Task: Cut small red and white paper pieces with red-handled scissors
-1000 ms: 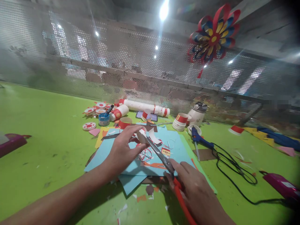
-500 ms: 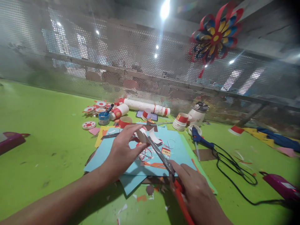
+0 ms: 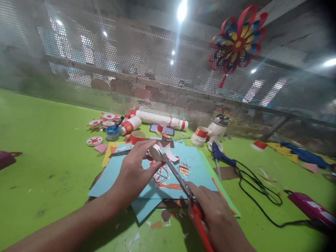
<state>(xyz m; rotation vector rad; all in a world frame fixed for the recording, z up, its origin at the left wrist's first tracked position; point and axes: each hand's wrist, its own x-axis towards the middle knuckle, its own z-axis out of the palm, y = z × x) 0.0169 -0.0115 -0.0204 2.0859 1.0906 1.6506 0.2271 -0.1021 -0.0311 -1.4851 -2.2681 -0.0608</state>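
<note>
our left hand (image 3: 136, 168) pinches the small white paper piece (image 3: 155, 152) between thumb and fingers, so the piece sits right at the fingertips, on the side toward the right. our right hand (image 3: 214, 213) grips the red-handled scissors (image 3: 183, 186), whose blades point far and left and reach the piece at its right edge. we cannot tell how far the blades are parted.

below both hands lie the light blue sheets (image 3: 115, 178), with a curled white strip (image 3: 172, 153) just beyond the blades and thin red and white scraps (image 3: 160, 173) near the left thumb. to the right, the blue glue gun (image 3: 223, 156) rests on the green table (image 3: 52, 140). on the far side we see the long white tube (image 3: 157, 118) and, left of it, the blue jar (image 3: 112, 133).
</note>
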